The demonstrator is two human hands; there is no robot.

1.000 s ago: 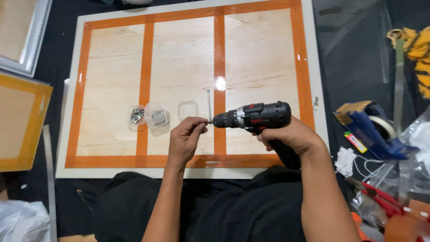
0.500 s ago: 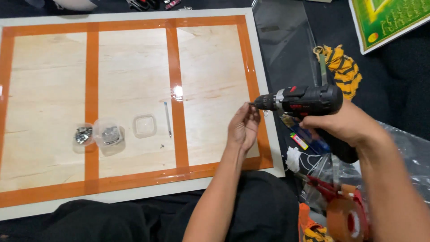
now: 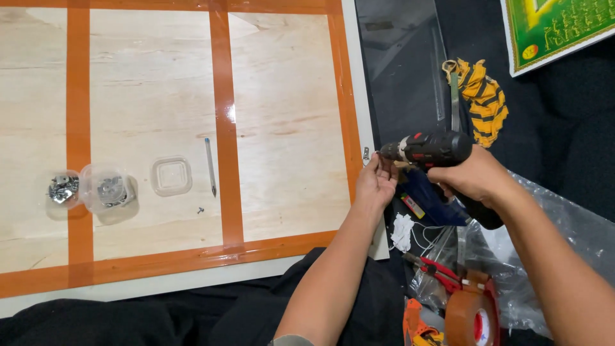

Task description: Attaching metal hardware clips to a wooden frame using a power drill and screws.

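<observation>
My right hand (image 3: 471,176) grips a black and red cordless drill (image 3: 429,148), its nose pointing left at the right edge of a large plywood board with orange tape strips (image 3: 282,128). My left hand (image 3: 377,182) is at the drill's tip, fingers pinched around something small beside a small metal bracket (image 3: 366,154) on the board's white rim. What the fingers hold is too small to make out. A thin metal pin (image 3: 210,166) and a tiny loose screw (image 3: 200,209) lie on the board.
Small clear plastic containers of hardware (image 3: 106,191) and an empty one (image 3: 171,175) sit on the board. On the right lie a brown tape roll (image 3: 467,317), red-handled pliers (image 3: 435,269), a yellow-black striped cloth (image 3: 483,96), clear plastic sheeting (image 3: 564,230) and a green framed picture (image 3: 551,25).
The drill and both hands have moved right across the board, from its middle to its right edge. The view has followed them to the right and closed in.
</observation>
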